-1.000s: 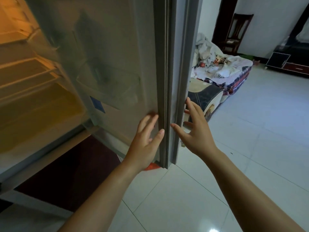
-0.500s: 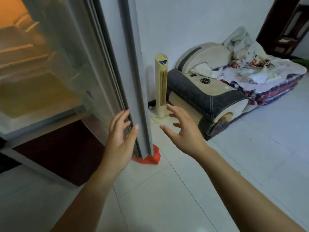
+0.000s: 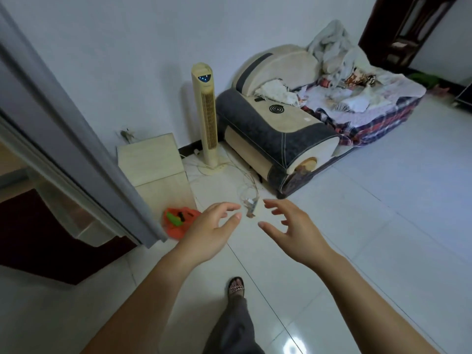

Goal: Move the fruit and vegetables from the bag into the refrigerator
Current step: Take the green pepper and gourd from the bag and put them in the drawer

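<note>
An orange plastic bag (image 3: pixel 176 223) lies on the white tiled floor just past the edge of the open refrigerator door (image 3: pixel 76 139), with something green and something dark showing inside it. My left hand (image 3: pixel 212 231) hovers open right beside the bag, slightly to its right. My right hand (image 3: pixel 291 231) is open too, fingers spread, further right over the floor. Neither hand holds anything. The refrigerator's inside is almost out of view at the far left.
A pale wooden board (image 3: pixel 155 169) leans on the wall behind the bag. A cream tower fan (image 3: pixel 205 118) stands by a sofa (image 3: pixel 275 134) heaped with bedding. A power strip with cables (image 3: pixel 251 205) lies on the floor. My sandalled foot (image 3: pixel 236 286) is below.
Both hands have let go of the refrigerator door and dropped toward the floor. The view has swung right and down, so the door slid left and the orange bag came fully into sight.
</note>
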{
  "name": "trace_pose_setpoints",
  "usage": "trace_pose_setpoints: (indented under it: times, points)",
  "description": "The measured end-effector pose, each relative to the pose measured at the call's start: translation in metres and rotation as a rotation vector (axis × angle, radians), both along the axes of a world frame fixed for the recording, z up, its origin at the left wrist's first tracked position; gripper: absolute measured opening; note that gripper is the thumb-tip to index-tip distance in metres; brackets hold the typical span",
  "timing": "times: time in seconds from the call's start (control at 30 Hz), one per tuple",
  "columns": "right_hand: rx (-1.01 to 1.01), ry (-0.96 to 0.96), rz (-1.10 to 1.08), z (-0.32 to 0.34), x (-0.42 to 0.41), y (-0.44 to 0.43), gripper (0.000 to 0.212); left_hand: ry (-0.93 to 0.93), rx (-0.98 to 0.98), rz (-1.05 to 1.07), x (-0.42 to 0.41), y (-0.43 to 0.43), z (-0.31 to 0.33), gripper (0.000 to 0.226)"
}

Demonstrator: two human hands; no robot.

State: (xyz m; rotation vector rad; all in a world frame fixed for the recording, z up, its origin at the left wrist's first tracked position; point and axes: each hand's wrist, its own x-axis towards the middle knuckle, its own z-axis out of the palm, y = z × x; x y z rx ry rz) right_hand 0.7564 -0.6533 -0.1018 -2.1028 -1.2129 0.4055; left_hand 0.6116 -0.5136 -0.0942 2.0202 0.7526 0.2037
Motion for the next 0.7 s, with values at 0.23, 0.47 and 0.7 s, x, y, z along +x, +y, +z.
trace_pose_setpoints:
  times: [0.23,0.47,0.7]
  points:
    - [-0.168,0.047,-0.034,-0.028,0.072,0.007,0.044,0.160,0.098,-0.184,0.091,0.033,-0.034,0.033]
    - [-0.333,0.072,0.028,-0.047,0.156,0.089,0.045,0.330,0.042,-0.220,0.188,0.116,-0.071,0.037]
    - [-0.409,0.079,0.239,-0.070,0.203,0.208,0.046,0.489,-0.036,0.054,0.199,0.227,-0.099,0.040]
